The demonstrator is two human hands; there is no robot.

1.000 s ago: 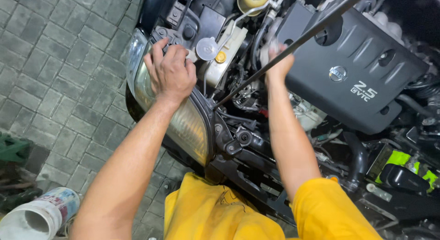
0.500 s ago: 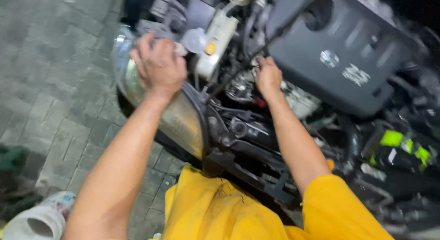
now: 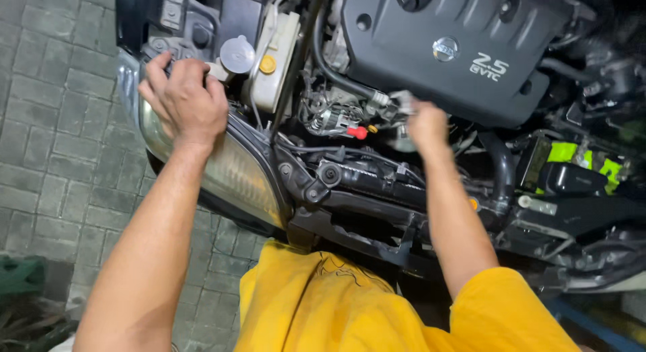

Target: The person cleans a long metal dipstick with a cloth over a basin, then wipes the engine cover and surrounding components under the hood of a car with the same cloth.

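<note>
Engine bay wide open here, and the person in the yellow shirt (image 3: 377, 311) leans in over the front of the car. The left hand (image 3: 183, 100) rests on top of the headlight (image 3: 232, 170), fingers curled over the edge of the bodywork just beside the grey round cap (image 3: 237, 55) and the pale fluid reservoir (image 3: 274, 63); that grip looks like a brace, wrapped on the edge and not holding any loose part. The right hand (image 3: 425, 125) is down in the gap below the black engine cover (image 3: 457, 49), near the red-tipped connector (image 3: 359, 132) and the tangle of hoses, closed into a loose fist, but it is blurred and I cannot tell what, if anything, it has hold of. As for progress: the work sits in that gap between engine cover and radiator support (image 3: 377, 180), and judging by what shows, it is mid-way at best; the cover is on, the reservoir caps are on, no removed part lies in view, so whatever is being freed or fitted down there looks unfinished. Against half a second ago, the view has swung rightward and steadied, the right hand sits lower and further right relative to the engine cover, while the left hand keeps its perch on the headlight.
</note>
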